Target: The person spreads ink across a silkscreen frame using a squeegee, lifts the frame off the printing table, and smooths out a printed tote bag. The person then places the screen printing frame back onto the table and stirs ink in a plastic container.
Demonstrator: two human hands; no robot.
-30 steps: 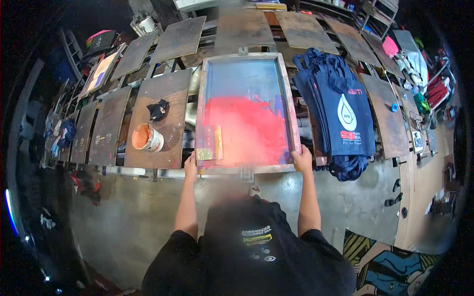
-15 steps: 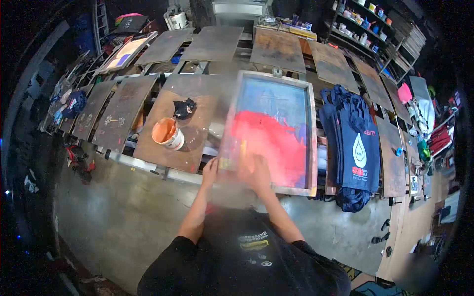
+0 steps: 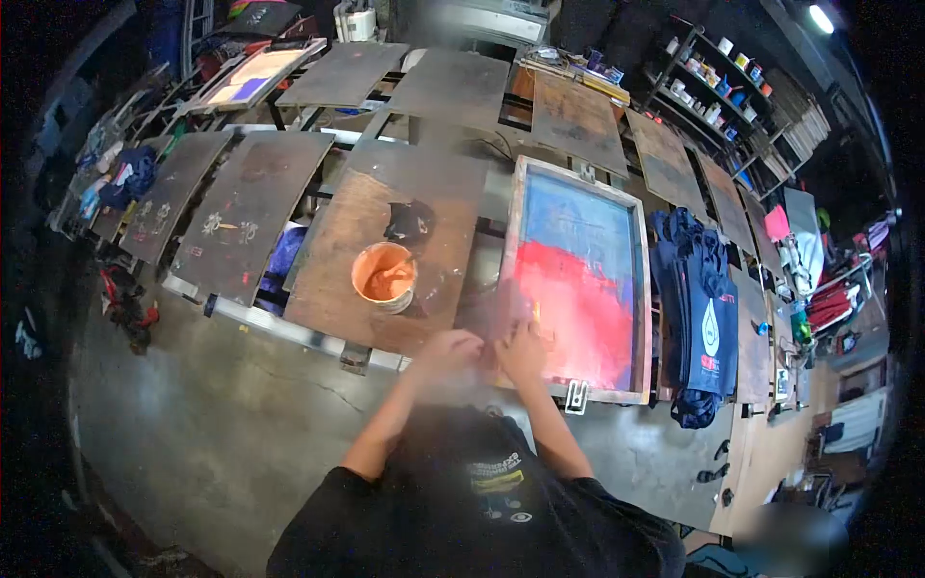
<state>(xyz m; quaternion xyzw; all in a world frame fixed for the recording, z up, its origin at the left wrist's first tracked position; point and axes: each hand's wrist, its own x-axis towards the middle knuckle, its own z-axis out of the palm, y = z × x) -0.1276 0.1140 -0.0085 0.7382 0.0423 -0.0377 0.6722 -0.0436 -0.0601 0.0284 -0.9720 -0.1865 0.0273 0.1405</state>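
Observation:
A wooden-edged printing screen point(image 3: 643, 289) lies before me, with blue mesh at its far part and wet pinkish-red ink point(image 3: 576, 299) over its near part. My right hand point(image 3: 520, 351) is at the screen's near left side, its fingers closed around something slim. A yellowish bit shows just above the fingers, but a smear hides the rest. Left of the screen, my left hand point(image 3: 453, 351) seems curled, its fingers too blurred to tell what they do. Farther left, a tub of orange ink point(image 3: 383, 279) stands on a brown board point(image 3: 323, 289), near a crumpled black cloth point(image 3: 409, 221).
Dark blue printed bags point(image 3: 689, 308) lie stacked right of the screen. A metal clamp point(image 3: 576, 397) sits at its near edge. Several flat boards point(image 3: 252, 197) line both sides of the long table. Shelves with paint pots point(image 3: 713, 87) stand at the back right.
The view has shifted, so the table things sit farther right. My left hand has come off the screen's near left corner and moved closer to my right hand, which stays by the screen.

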